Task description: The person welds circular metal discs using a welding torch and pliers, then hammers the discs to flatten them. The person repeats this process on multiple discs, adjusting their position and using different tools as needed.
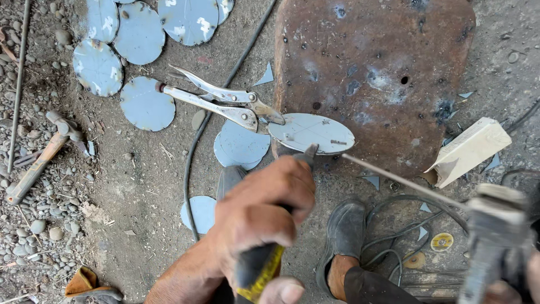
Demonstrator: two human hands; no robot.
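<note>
We are gripping a black-and-yellow-handled pointed steel tool (264,264) in our left hand (264,217), fingers wrapped tight round the handle, its tip touching the near edge of a round grey sheet-metal disc (311,133). That disc is lying at the near left corner of a rusty brown steel plate (377,73), overhanging the edge, with silver locking pliers (222,101) clamped on its left rim, apparently to keep it steady. Our right hand is lying mostly out of frame, so we cannot tell its grip, though a blurred grey electrode holder (495,242) is pointing a thin welding rod (402,181) at the disc.
</note>
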